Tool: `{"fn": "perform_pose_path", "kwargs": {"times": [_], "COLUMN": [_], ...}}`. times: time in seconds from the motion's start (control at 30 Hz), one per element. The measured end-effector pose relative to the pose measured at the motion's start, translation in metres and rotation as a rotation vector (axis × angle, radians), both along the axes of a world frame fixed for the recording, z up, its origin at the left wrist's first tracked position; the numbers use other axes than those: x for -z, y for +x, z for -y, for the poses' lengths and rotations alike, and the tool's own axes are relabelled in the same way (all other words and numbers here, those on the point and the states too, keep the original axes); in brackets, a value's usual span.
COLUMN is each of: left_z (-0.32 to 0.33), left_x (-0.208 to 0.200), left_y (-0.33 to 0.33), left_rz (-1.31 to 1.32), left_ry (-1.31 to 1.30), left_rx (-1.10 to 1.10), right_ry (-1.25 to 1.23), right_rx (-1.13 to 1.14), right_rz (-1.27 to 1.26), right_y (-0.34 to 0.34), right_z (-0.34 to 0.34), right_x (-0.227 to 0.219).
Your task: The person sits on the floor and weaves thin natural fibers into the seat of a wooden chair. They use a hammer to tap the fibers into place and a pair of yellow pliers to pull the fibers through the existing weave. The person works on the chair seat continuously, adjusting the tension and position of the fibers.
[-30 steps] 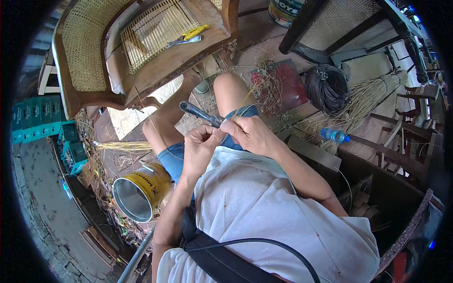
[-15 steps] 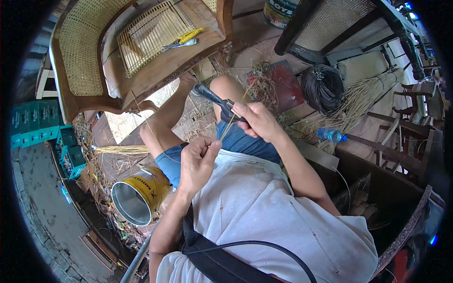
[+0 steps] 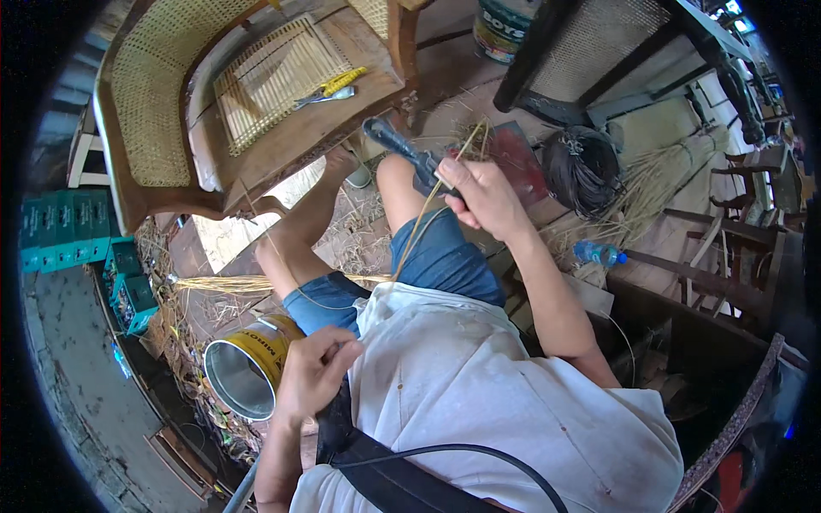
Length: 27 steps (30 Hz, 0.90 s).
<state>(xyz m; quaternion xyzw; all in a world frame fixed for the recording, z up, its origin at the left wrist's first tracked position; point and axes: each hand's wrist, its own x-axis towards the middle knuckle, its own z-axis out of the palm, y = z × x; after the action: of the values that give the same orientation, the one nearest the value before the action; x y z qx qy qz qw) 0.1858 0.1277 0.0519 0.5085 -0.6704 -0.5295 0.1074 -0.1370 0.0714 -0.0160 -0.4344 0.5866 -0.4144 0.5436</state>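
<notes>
My right hand (image 3: 483, 192) is closed around a black-handled tool (image 3: 393, 141), whose handle points up and left. A thin tan cane strip (image 3: 416, 229) passes through the same grip, from above my fingers down over my lap. The tool's working end is mostly covered by my fingers. My left hand (image 3: 318, 369) is apart from it, near my shirt and right of the yellow bucket (image 3: 269, 346). Its fingers curl in against the thumb, and whatever they might hold is hidden. Another thin length of cane arcs across my left knee.
A wooden chair (image 3: 299, 154) with woven cane stands ahead, a slatted piece (image 3: 282, 77) and yellow-handled tool (image 3: 345, 80) on its seat. Cane bundles (image 3: 227, 282), a black coil (image 3: 581, 171), a water bottle (image 3: 599, 252) and green crates (image 3: 64, 227) lie around me.
My left hand has left the strip beside the tool and drawn back down and left. My right hand has shifted slightly right with the tool and strip.
</notes>
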Motion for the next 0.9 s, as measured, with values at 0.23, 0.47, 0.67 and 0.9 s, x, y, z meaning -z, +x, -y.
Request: {"fn": "perform_pose_path", "kwargs": {"times": [0.23,0.47,0.67,0.9], "left_z": [0.067,0.060,0.042,0.023], "left_x": [0.046,0.051,0.035,-0.003], "left_y": [-0.074,-0.098,-0.089,-0.060], "left_rz": [-0.158,-0.218,-0.076,0.004], "left_ry": [-0.285,-0.091,-0.212,-0.151], "left_rx": [0.041,0.024,0.037,0.014], "right_ry": [-0.163,-0.069,0.160,0.066], "right_rx": [-0.053,-0.072,-0.008,-0.097], "right_rz": [-0.296,-0.098,0.185,0.192], "right_y": [0.046,0.045,0.023,0.022], "right_z": [-0.022,-0.038,-0.028,-0.018], "right_x": [-0.011,0.000,0.017,0.011]}}
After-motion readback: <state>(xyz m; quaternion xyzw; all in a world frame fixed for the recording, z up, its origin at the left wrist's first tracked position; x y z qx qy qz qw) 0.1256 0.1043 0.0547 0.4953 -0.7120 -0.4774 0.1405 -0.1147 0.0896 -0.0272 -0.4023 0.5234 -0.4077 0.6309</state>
